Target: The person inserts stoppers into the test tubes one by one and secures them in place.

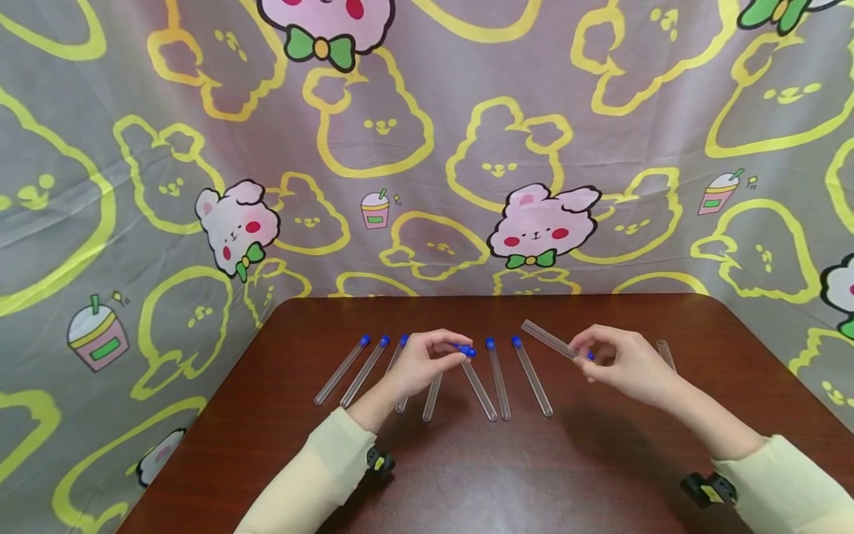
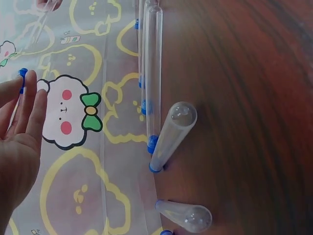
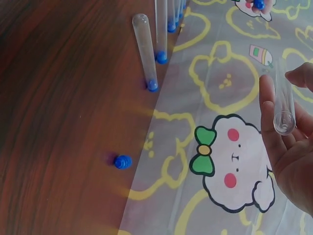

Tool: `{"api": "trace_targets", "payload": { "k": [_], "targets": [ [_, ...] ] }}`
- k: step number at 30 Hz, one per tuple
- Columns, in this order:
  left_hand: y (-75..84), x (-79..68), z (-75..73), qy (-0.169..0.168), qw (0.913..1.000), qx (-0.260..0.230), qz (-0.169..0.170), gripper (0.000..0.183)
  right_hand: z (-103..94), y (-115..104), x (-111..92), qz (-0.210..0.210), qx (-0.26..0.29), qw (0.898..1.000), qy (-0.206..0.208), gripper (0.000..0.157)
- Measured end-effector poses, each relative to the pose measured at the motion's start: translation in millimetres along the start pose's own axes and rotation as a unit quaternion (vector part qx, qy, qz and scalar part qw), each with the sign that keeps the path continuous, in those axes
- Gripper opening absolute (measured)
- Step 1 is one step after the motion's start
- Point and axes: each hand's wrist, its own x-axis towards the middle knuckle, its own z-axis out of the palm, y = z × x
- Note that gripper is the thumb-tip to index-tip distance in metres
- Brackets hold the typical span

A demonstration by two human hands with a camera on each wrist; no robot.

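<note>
Between its thumb and fingers my left hand [image 1: 420,363] pinches a small blue cap [image 1: 467,351], also seen in the left wrist view as a blue cap [image 2: 23,73] at the fingertips. My right hand [image 1: 627,360] holds a clear test tube [image 1: 550,339], its far end pointing up and left. The right wrist view shows this tube [image 3: 283,100] between thumb and fingers, without a cap at the visible ends. A loose blue cap [image 3: 122,162] lies on the table below the right hand. Under the left hand, parts of some tubes are hidden.
Several clear tubes with blue caps, such as one tube [image 1: 532,378], lie in a row on the brown table [image 1: 480,475], caps toward the back. Another tube [image 1: 666,354] is partly hidden behind the right hand. A patterned curtain [image 1: 440,148] hangs along the table's back and sides.
</note>
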Motion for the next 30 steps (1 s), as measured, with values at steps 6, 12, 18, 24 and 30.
{"api": "trace_targets", "payload": {
  "k": [6, 12, 18, 24, 30],
  "targets": [
    [31.9, -5.5, 2.6, 0.002, 0.9984, 0.056, -0.003, 0.022, 1.5, -4.2, 0.1, 0.014, 0.015, 0.999, -0.029, 0.020],
    [45.4, -4.6, 4.2, 0.003, 0.9968, 0.078, 0.016, 0.020, 7.6, -4.2, 2.7, -0.016, 0.012, 1.000, -0.023, 0.021],
    [50.0, -1.9, 5.2, 0.007, 0.9965, 0.082, 0.011, 0.021, 12.7, -5.6, 5.2, -0.031, 0.018, 0.999, -0.022, 0.023],
    [49.9, -0.6, 5.2, -0.001, 0.9980, 0.061, 0.016, 0.021, 16.1, -8.8, 6.6, -0.029, 0.028, 0.999, -0.033, 0.024],
    [51.3, -1.2, 7.5, -0.001, 0.9984, 0.055, 0.012, 0.021, 19.8, -12.0, 7.8, -0.031, 0.038, 0.998, -0.049, 0.023]
  ]
}}
